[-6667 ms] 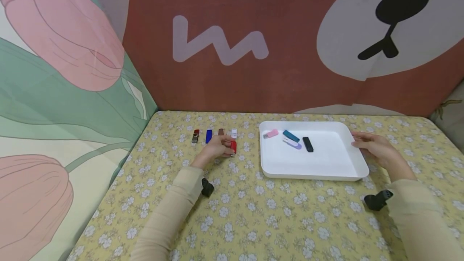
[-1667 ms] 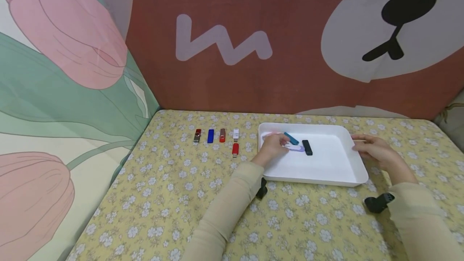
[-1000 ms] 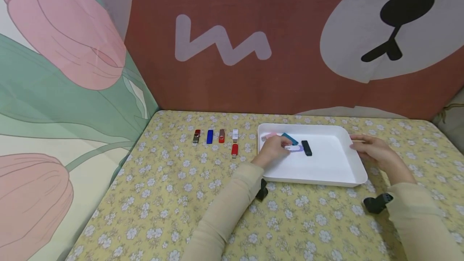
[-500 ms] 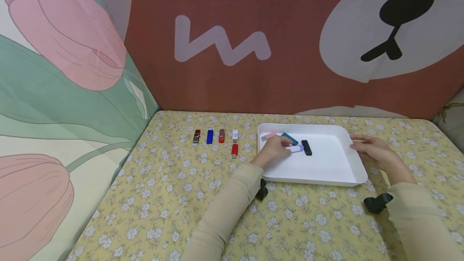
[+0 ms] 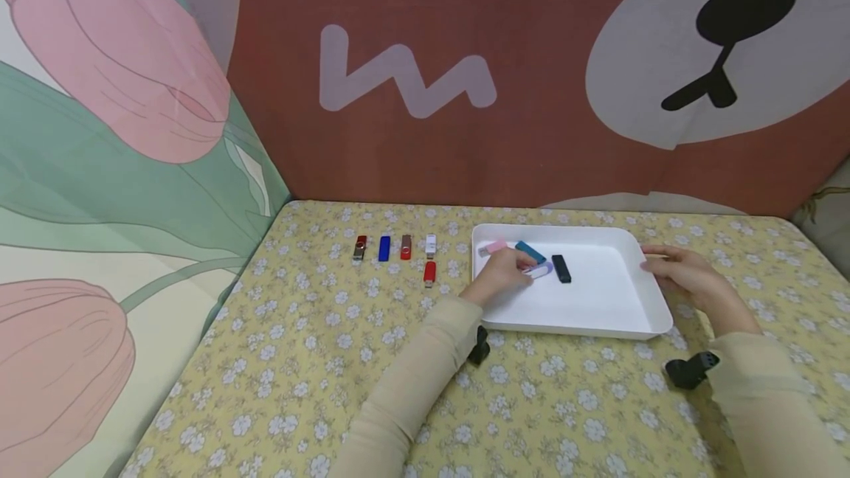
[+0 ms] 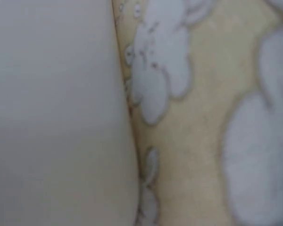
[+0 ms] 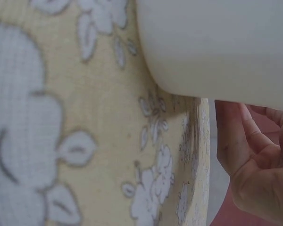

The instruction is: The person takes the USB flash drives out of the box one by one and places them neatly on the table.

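Note:
In the head view my left hand is inside the white tray, its thumb and fingers pinching the left end of a purple and white USB flash drive. That drive slants up to the right, and its near end is hidden by the fingers. Beside it lie a teal flash drive, a pink one partly behind my hand, and a black one. My right hand holds the tray's right rim; the right wrist view shows its fingers against the tray's outer wall.
Left of the tray, on the flowered cloth, a row has a dark red and metal drive, a blue one, a brown-red one and a white one. A red one sits below the white one.
My left hand has let go of the red flash drive on the cloth and moved right into the tray. The purple drive has turned in its fingers. The right hand stays at the rim.

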Tool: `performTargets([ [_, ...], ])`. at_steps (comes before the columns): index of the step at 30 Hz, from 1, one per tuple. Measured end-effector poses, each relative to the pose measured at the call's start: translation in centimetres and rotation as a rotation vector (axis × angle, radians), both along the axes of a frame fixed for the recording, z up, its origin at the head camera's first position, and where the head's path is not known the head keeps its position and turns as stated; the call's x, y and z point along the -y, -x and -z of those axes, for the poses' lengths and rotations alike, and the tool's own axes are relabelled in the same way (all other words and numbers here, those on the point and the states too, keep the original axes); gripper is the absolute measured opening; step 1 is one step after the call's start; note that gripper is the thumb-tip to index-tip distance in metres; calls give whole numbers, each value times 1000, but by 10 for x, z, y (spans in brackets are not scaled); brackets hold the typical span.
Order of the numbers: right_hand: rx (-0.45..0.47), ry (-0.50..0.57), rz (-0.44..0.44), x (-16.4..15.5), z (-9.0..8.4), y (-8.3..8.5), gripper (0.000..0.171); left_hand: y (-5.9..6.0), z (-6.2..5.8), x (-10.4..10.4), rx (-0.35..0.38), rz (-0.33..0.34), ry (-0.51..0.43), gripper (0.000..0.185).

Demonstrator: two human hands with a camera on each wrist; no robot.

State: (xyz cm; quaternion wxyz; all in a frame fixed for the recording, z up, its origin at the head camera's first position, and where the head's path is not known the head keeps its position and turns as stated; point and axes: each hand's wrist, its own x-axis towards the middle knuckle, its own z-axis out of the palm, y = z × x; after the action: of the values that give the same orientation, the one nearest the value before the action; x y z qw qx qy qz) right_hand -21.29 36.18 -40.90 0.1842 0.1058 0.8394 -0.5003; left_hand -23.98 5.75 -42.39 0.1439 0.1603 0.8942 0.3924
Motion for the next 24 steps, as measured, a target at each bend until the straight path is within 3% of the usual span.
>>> performTargets([
  [12,3,34,-3,-1,0,0,74,-2,-3,4,39,-37,-24,35],
  [18,14,24,6,-1,0,1,75,-1,-1,6,76,-81,-86,35],
  [24,18,23,0,-1,-1,1,76,1,-2,8,99,-84,-157,32],
])
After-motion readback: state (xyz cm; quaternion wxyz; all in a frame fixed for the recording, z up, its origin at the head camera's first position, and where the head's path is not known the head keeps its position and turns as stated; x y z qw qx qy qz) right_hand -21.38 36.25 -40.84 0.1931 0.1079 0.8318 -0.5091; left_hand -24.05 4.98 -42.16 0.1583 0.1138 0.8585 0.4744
